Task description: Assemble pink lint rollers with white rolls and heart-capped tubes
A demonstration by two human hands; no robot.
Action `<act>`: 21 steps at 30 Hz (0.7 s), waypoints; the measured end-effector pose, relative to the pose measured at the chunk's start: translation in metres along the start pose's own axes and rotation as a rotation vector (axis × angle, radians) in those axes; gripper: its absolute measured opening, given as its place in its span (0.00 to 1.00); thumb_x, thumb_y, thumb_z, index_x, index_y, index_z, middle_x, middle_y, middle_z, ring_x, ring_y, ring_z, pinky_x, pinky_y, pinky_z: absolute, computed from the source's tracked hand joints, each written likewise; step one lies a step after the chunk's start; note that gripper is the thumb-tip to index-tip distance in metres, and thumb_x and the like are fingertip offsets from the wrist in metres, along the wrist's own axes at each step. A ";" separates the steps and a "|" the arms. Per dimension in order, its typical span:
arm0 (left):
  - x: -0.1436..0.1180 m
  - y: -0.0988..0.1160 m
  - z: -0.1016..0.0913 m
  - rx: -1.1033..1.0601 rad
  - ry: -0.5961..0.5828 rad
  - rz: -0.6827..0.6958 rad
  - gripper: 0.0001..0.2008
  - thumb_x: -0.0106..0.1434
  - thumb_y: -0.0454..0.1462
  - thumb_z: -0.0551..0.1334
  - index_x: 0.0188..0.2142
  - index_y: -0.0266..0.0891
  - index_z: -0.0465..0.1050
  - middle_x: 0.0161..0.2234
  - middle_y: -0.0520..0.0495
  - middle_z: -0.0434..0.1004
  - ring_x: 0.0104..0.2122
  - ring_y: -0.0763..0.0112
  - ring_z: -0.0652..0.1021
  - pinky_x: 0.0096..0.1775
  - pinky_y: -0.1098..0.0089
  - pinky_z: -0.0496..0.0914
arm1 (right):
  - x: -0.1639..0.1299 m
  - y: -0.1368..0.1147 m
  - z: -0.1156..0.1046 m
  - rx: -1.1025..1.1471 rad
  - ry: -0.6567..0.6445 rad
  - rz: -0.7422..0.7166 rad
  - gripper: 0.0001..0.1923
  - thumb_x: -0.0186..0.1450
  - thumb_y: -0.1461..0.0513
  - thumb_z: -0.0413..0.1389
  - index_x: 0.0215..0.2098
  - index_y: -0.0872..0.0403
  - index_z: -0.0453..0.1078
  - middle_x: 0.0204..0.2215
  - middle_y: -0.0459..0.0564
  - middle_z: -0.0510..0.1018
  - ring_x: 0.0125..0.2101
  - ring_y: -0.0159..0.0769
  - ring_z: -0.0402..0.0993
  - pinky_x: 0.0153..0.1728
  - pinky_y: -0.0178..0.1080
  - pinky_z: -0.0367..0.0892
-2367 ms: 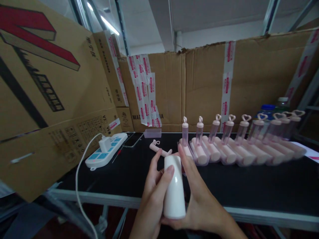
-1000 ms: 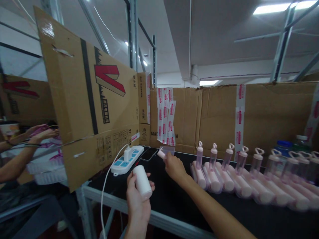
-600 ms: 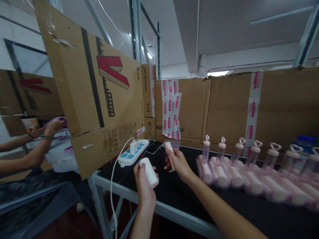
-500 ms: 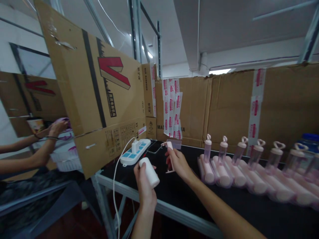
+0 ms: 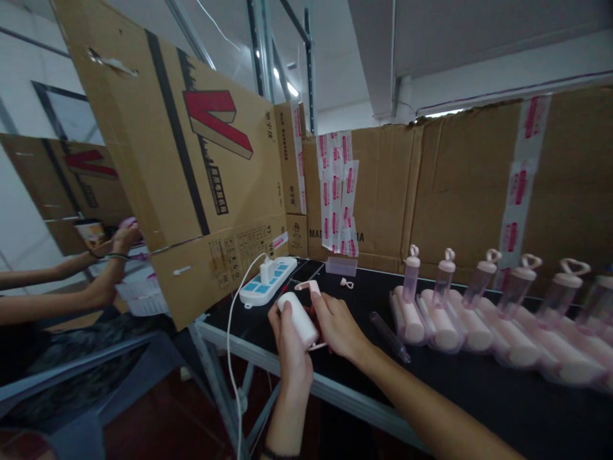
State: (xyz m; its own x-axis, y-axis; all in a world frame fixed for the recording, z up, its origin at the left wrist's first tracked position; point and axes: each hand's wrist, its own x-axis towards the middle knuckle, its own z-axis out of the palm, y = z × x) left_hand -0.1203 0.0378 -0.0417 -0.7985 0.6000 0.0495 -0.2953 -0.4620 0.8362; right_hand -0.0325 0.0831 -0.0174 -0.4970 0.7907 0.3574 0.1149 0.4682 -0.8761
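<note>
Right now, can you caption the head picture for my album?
Left hand holds a white cylinder; right hand holds a pink bent piece.

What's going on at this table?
A person holds a white cylinder in the left hand and an angled pink piece in the right hand, close together; whether the two pieces touch is hard to tell. A clear tube and a small looped cap lie on the black tabletop. To the right is a row of pink cylinders with upright looped tubes. Another person's hand shows beyond the cardboard panel.

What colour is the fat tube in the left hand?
The fat tube is white, in the head view.
</note>
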 end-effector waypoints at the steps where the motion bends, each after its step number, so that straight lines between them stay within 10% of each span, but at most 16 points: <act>1: -0.001 -0.001 0.000 0.005 -0.002 0.004 0.20 0.63 0.48 0.65 0.51 0.46 0.67 0.34 0.52 0.75 0.30 0.69 0.76 0.31 0.72 0.71 | 0.000 0.000 0.000 -0.014 0.009 -0.005 0.27 0.77 0.47 0.41 0.32 0.53 0.71 0.21 0.47 0.74 0.23 0.37 0.72 0.28 0.36 0.61; 21: -0.015 0.013 0.008 0.145 -0.216 0.117 0.23 0.62 0.48 0.68 0.53 0.47 0.68 0.46 0.49 0.78 0.40 0.66 0.79 0.38 0.72 0.72 | 0.006 0.007 0.004 0.118 0.177 0.010 0.19 0.73 0.49 0.51 0.43 0.52 0.77 0.39 0.52 0.83 0.42 0.42 0.79 0.42 0.38 0.66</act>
State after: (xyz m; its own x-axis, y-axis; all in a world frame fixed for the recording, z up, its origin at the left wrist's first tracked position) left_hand -0.1076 0.0280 -0.0272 -0.6882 0.6801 0.2525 -0.1172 -0.4478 0.8864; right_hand -0.0379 0.0900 -0.0221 -0.3368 0.8568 0.3904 0.0120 0.4185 -0.9081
